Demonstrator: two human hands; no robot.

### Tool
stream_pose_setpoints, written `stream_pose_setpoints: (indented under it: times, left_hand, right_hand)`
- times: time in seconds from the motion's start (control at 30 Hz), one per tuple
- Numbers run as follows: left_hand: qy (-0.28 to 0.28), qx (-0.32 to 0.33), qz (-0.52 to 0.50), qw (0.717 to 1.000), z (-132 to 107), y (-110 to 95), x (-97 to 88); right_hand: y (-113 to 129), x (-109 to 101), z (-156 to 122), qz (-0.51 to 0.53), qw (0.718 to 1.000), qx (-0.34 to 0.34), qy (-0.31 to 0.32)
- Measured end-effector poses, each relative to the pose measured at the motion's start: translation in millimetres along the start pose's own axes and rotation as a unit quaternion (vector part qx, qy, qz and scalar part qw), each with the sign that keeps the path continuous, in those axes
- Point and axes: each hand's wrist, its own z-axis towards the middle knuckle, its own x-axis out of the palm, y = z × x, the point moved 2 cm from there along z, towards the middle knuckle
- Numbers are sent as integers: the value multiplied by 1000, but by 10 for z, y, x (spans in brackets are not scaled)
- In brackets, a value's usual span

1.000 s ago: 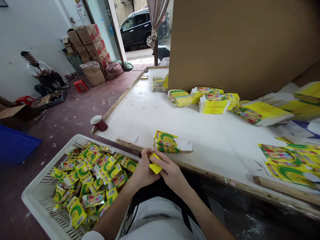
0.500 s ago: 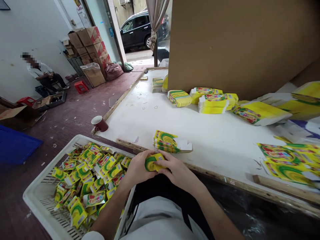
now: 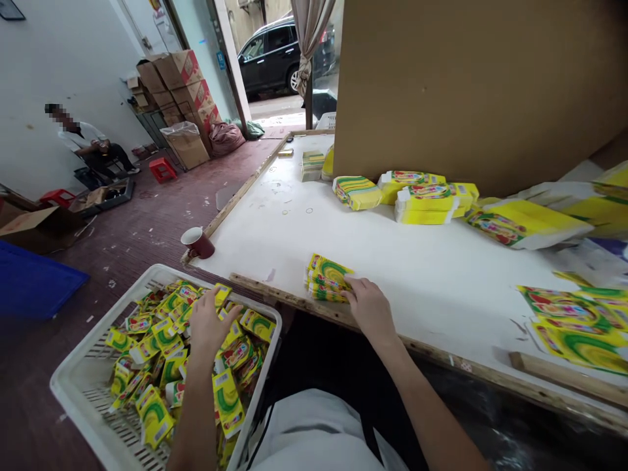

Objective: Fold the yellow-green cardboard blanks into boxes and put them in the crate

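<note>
My left hand (image 3: 209, 327) is over the white plastic basket (image 3: 63, 386) at the lower left, thumb and fingers apart. A small yellow-and-green carton (image 3: 223, 292) lies just past its fingertips, among many similar folded cartons (image 3: 161, 333). On the table, my right hand (image 3: 371, 313) has its thumb and fingers closed on the right end of a small stack of flat cartons (image 3: 328, 273). The hand covers that end, so how many it grips is hidden.
A maroon mug (image 3: 199, 243) stands at the white table's (image 3: 275, 229) left corner. Carton bundles (image 3: 426, 203) line a brown board (image 3: 441, 85); more flat cartons (image 3: 579, 320) and a wooden strip (image 3: 564, 376) lie right. A person (image 3: 93, 144) sits at far left.
The carton held between both hands has left them. My left hand moved left over the basket and opened; my right hand moved up and right to the carton stack.
</note>
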Motion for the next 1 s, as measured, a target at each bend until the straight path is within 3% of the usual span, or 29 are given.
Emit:
stream_pose_setpoints:
  times: [0.1, 0.2, 0.27, 0.33, 0.43, 0.5, 0.57, 0.63, 0.7, 0.8, 0.93, 1.0]
  left_hand:
    - [67, 32, -117, 990, -74, -164, 113]
    - [149, 60, -257, 953, -213, -562, 316]
    - [212, 78, -375, 899, -319, -860, 464]
    - [245, 80, -509, 821, -406, -1130, 572]
    - [189, 6, -665, 722, -432, -1406, 604]
    - [110, -62, -713, 690, -388, -1495, 550]
    - [45, -95, -725, 681, -329, -1532, 477]
    - [15, -99, -713, 694, -293, -1529, 437]
    - [21, -91, -689, 718, -308, -1497, 456]
    - [70, -53, -658, 748, -410, -1426, 560]
    - [84, -45, -648, 756, -492, -1312, 663]
    - [87, -57, -640, 761, -449, -1247, 631]
  right_hand:
    - [9, 26, -6, 6, 1000, 3, -17]
    - [90, -17, -46, 75, 995, 27, -54]
    - [200, -59, -106, 180, 981, 41, -60]
    - [378, -88, -200, 293, 955, 36, -18]
    - [721, -113, -388, 426, 899, -4, 100]
    - [918, -139, -502, 485, 863, -24, 142]
    - [1057, -152, -572, 501, 849, -55, 159]
    - [1124, -130, -589, 483, 857, -86, 162]
    - [1106, -72, -560, 466, 870, -77, 141]
    - [961, 13, -485, 477, 875, -10, 84]
    - [771, 6, -437, 512, 857, 6, 63]
    - [705, -56, -432, 490, 870, -6, 57]
